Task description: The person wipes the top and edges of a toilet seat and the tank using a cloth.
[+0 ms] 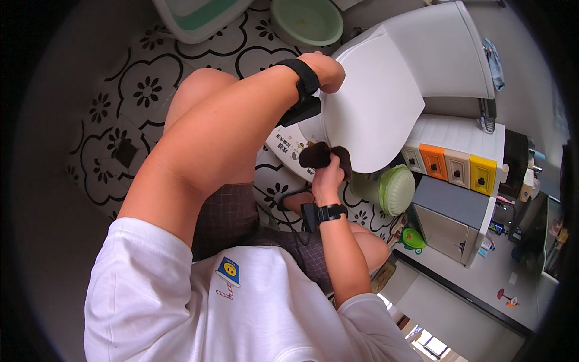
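Observation:
My right hand (pixel 329 174) grips a dark brown cloth (pixel 315 155) beside the front edge of a white toilet's lid (pixel 373 99), which is down. Part of the cloth hangs on either side of the fingers. My left hand (pixel 323 71) reaches to the far left edge of the toilet; its fingers are mostly hidden, so its grip cannot be told. Below the lid, a white curved surface (pixel 289 151) bears writing and a small cartoon print. Both wrists wear black straps with dark devices.
A green basin (pixel 307 25) and a white-and-green tub (pixel 199 22) stand on the patterned tile floor. Right of the toilet are a lidded green bin (pixel 396 190), a drawer unit with coloured fronts (pixel 433 162) and a grey-topped cabinet (pixel 452 201). My knees flank the space before the toilet.

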